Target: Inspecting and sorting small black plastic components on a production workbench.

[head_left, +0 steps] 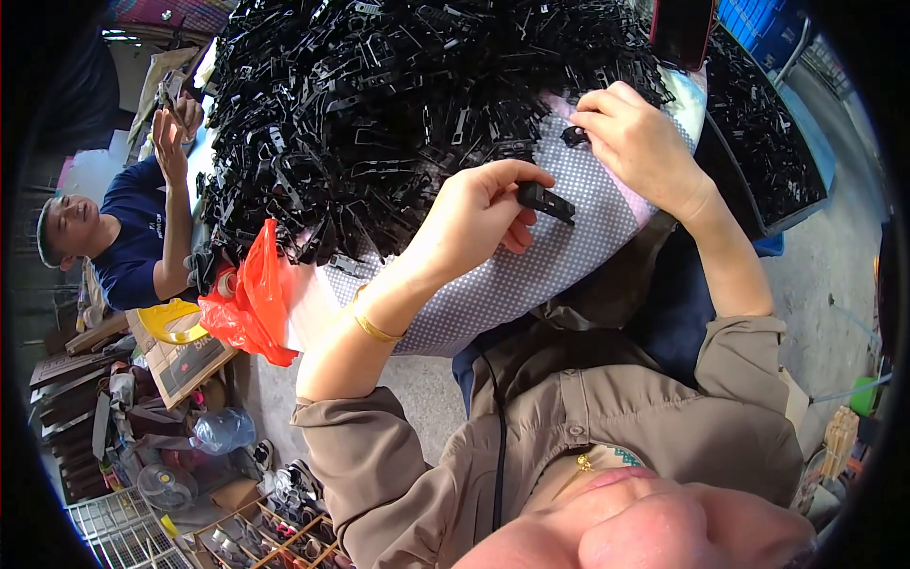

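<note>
My left hand is closed around a black plastic clip-like part, its long end pointing to the right. Farther to the right, my right hand pinches a small black plastic piece between thumb and fingers. The two pieces are apart. Both hands are over a grey cloth with white dots that covers the near side of the work surface. A large heap of black plastic parts spreads beyond and to the left of my hands. The exact shape of the right-hand piece is partly hidden by my fingers.
A red plastic bag hangs at the surface's left edge. Another person works on the left side. A dark bin of black parts stands at the right. An upright dark device with a red edge is at the far right.
</note>
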The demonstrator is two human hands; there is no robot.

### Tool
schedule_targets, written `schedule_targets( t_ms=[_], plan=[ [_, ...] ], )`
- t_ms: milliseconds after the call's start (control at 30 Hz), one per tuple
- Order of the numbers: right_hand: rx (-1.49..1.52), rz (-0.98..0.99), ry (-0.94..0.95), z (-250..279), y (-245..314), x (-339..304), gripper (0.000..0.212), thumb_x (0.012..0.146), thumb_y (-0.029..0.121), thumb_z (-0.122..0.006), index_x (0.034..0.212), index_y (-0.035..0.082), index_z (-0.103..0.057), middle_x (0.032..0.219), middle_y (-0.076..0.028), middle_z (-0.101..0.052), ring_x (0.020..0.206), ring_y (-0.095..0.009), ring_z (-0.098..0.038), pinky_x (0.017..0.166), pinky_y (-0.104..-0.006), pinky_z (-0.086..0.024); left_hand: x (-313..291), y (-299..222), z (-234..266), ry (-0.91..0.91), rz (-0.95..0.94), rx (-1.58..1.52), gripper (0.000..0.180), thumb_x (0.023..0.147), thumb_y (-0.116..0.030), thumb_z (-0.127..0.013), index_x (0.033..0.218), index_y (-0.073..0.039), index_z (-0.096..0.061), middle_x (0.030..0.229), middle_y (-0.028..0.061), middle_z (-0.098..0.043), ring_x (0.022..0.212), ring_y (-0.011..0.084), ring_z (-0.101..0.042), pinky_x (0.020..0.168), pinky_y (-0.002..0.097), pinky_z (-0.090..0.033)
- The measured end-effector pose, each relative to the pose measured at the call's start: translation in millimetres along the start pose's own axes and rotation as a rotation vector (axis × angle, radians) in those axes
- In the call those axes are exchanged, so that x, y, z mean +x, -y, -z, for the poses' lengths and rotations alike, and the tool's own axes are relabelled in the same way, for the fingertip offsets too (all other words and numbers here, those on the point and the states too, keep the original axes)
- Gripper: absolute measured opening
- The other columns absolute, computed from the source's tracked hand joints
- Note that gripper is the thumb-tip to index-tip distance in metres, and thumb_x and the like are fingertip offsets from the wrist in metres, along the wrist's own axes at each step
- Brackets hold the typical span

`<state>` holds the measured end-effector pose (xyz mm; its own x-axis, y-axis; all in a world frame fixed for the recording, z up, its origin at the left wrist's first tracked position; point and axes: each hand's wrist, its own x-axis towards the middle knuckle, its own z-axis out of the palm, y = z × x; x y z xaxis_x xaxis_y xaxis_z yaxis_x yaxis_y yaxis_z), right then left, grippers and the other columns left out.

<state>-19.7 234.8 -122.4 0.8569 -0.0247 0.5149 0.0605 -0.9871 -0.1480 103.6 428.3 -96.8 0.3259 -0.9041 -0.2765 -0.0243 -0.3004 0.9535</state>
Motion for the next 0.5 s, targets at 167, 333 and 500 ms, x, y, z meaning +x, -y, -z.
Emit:
schedule_targets(
  t_ms=[167, 333, 500],
  plan=[
    [0.043, -0.052, 0.010, -5, 2, 2, 0.021, 0.073, 0.001, -0.063, 0.094, -0.001, -0.063, 0.089, -0.008, -0.059, 0.088, -0.024, -0.055, 0.078, -0.0318, -0.047, 3, -4, 5, 0.038, 0.131, -0.163, 0.032, 0.083, 0.006, -0.040, 0.112, 0.002, -0.055, 0.088, 0.0116, -0.061, 0.074, 0.0169, -0.065, 0.070, 0.0265, -0.056],
    [0.240, -0.063, -0.054, -4, -9, 4, 0.015, 0.072, 0.001, -0.065, 0.087, 0.001, -0.062, 0.084, -0.008, -0.057, 0.081, -0.023, -0.056, 0.072, -0.0298, -0.047, 2, -1, 3, 0.060, 0.098, -0.231, 0.036, 0.080, 0.004, -0.043, 0.115, 0.004, -0.052, 0.095, 0.0135, -0.058, 0.076, 0.0165, -0.064, 0.075, 0.0265, -0.055],
    [0.445, -0.240, 0.069, -4, -6, 8, 0.009, 0.074, 0.001, -0.064, 0.082, 0.000, -0.059, 0.082, -0.008, -0.056, 0.075, -0.019, -0.057, 0.067, -0.0269, -0.046, 0, 1, 0, 0.114, 0.014, 0.043, 0.039, 0.082, -0.003, -0.059, 0.119, 0.005, -0.048, 0.105, 0.0149, -0.056, 0.086, 0.0164, -0.063, 0.078, 0.0249, -0.054]
  ],
)
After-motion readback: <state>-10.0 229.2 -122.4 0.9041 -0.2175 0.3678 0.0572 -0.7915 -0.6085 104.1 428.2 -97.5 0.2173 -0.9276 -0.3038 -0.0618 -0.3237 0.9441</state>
